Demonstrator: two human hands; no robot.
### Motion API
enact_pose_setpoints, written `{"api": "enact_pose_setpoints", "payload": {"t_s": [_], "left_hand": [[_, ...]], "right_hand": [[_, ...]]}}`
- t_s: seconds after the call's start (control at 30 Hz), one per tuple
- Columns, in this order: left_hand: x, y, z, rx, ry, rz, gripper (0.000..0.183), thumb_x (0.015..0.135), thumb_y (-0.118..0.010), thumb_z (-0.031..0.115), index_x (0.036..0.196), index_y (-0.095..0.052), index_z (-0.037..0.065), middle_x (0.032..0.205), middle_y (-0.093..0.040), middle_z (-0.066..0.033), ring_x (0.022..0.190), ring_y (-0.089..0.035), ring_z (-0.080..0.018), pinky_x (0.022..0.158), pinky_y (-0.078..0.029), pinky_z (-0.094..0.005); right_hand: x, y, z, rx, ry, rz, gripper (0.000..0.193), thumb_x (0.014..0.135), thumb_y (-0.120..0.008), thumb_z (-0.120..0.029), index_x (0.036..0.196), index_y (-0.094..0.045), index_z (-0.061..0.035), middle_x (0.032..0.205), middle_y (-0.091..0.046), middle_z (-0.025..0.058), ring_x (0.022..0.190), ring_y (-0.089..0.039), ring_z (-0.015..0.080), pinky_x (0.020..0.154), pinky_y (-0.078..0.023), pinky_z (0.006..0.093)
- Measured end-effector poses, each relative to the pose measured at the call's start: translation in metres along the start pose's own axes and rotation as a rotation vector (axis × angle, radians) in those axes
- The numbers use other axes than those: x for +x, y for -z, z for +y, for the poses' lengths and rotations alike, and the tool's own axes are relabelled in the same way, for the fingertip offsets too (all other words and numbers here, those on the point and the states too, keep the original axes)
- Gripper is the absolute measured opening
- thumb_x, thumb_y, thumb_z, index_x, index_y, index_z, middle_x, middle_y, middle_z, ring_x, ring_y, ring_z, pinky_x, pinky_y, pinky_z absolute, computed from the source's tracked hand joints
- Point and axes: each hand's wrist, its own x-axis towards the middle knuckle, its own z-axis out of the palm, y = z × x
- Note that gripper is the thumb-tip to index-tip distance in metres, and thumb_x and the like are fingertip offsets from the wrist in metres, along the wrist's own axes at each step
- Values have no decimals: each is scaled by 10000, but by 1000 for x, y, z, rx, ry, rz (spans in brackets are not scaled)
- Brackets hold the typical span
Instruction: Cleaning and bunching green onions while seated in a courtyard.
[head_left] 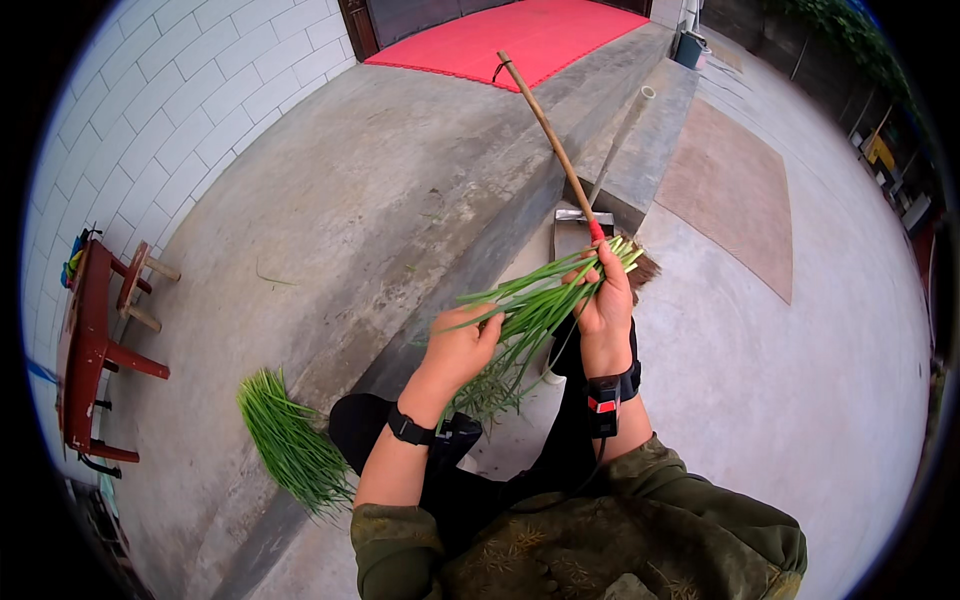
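Note:
A bunch of garlic chives (540, 310) is gripped near its pale stem ends by my right hand (605, 305), in front of my knees. My left hand (465, 340) has its fingers curled in a pinch on some of the long green leaves, to the left of the bunch. Looser, thinner green bits (488, 392) show below the bunch between my legs; I cannot tell whether they hang or lie on the ground. A larger pile of chives (290, 440) rests on the concrete step beside my left knee, pale ends pointing away.
Beyond my right hand are a broom (550, 135) with a wooden handle and a dustpan (575, 235). A red bench (90, 350) and a small wooden stool (135, 285) stand left by the white wall. A red mat (510, 40) lies by the doorway, a brown mat (730, 190) to the right.

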Motion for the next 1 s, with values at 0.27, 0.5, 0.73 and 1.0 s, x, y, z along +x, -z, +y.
{"api": "enact_pose_setpoints", "payload": {"t_s": [0.27,0.5,0.73,1.0], "left_hand": [[2,18,-18,-904,293,227,93,784,-453,98,757,-513,32,590,-470,-13,490,-425,-84,438,-323,-200],[-15,55,-30,-732,259,251,129,798,-467,129,745,-521,24,630,-492,-7,547,-445,-79,503,-355,-190],[-12,48,-22,-30,34,96,144,753,-525,127,806,-565,-1,647,-525,-38,558,-451,-113,513,-362,-231],[-19,42,-22,-138,194,-33,187,767,-510,157,758,-565,-21,546,-503,-26,515,-415,-89,473,-349,-249]], "right_hand": [[16,13,-5,153,-47,-3,60,789,-477,-95,791,-465,-37,650,-471,17,482,-386,64,479,-324,224],[27,11,-26,328,-68,-54,140,802,-454,-106,862,-453,21,678,-464,21,487,-373,60,478,-328,197],[17,0,-17,254,-69,-65,143,799,-458,-119,846,-468,16,690,-482,23,476,-382,59,458,-315,194],[9,-3,-21,295,-125,-162,144,798,-459,-126,868,-475,-1,709,-501,7,480,-396,55,455,-318,199]]}}
